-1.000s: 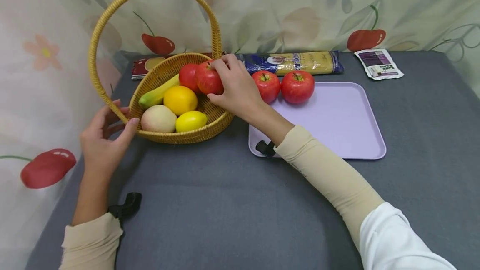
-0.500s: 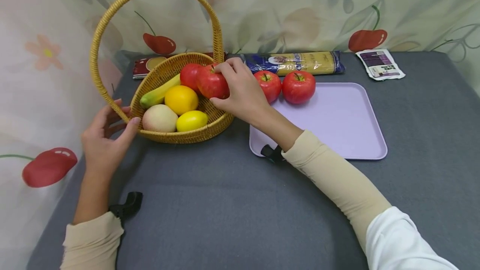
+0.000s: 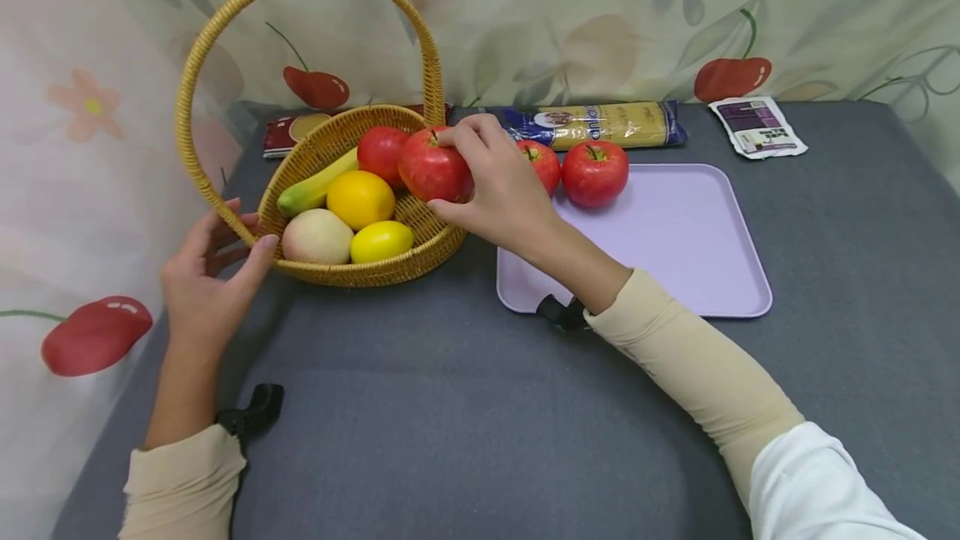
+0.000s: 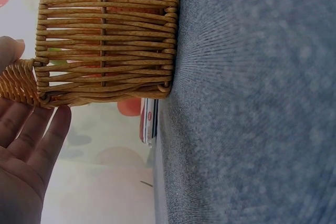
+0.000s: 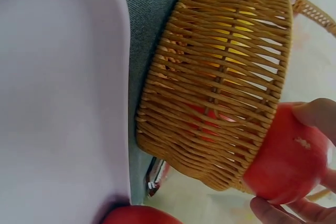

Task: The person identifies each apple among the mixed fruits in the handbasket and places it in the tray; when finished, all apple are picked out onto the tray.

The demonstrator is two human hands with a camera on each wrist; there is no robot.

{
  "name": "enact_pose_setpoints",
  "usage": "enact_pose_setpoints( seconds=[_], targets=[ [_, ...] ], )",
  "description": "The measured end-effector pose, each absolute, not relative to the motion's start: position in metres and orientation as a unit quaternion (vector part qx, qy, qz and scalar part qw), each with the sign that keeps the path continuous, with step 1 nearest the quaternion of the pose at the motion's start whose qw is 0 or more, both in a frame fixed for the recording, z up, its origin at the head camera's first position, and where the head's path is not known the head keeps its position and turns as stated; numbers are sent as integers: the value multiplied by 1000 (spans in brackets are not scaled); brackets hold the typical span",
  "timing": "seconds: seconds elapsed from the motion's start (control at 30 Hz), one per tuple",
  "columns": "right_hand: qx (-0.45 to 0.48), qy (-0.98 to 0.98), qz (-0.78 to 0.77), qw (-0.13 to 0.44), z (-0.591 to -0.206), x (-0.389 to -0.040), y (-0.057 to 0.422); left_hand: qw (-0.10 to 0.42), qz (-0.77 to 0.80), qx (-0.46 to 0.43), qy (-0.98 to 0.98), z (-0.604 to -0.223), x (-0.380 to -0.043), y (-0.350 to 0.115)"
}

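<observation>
My left hand (image 3: pixel 206 282) holds the left end of the handle of a wicker basket (image 3: pixel 375 275), thumb on one side and fingers on the other, as the left wrist view shows. Inside the basket lie a red fruit (image 3: pixel 381 155), a green-yellow banana (image 3: pixel 315 190), an orange (image 3: pixel 361 200), a peach (image 3: pixel 317 237) and a lemon (image 3: pixel 382 242). With thumb and fingers my right hand (image 3: pixel 506 186) grips a red apple (image 3: pixel 431 169) over the basket's right rim. In the right wrist view this apple (image 5: pixel 289 156) stands partly above the rim; the basket wall hides some of it.
Right of the basket lies a lilac tray (image 3: pixel 675 257), with two red apples, one (image 3: pixel 595 173) in full view and the other (image 3: pixel 542 163) partly behind my right hand. Behind are a pasta packet (image 3: pixel 600 125), a white-purple pouch (image 3: pixel 759 127) and a dark red packet (image 3: pixel 281 136).
My right hand has moved a little to the right with the apple, away from the red fruit and out over the basket's right rim. The left hand and basket stay in place.
</observation>
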State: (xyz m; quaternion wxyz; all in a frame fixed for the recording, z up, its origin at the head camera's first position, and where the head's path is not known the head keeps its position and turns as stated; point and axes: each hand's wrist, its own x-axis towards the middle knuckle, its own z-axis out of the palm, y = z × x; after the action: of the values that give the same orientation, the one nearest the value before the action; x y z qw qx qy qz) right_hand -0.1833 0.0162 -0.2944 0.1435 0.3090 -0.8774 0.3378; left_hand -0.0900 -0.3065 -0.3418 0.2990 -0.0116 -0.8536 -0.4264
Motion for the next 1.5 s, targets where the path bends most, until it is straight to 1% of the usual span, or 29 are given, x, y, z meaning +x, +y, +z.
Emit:
enact_pose_setpoints(
  seconds=[0.37,0.57,0.8,1.07,1.27,1.5],
  targets=[
    [322,-861,349,184,-288,-170,37,301,-427,-12,-853,-338,-87,-303],
    [313,-864,350,185,-286,-165,54,301,-426,-15,-853,-335,-86,-301],
    [299,-868,343,201,-287,-164,79,298,-427,-13,-854,-339,-89,-304],
    [249,-888,333,198,-289,-165,111,301,-427,-12,-853,-342,-90,-307],
    [219,-893,333,210,-291,-168,137,303,-427,-16,-852,-341,-90,-306],
    [163,-907,326,212,-281,-177,167,317,-433,-28,-843,-333,-86,-297]
  ],
)
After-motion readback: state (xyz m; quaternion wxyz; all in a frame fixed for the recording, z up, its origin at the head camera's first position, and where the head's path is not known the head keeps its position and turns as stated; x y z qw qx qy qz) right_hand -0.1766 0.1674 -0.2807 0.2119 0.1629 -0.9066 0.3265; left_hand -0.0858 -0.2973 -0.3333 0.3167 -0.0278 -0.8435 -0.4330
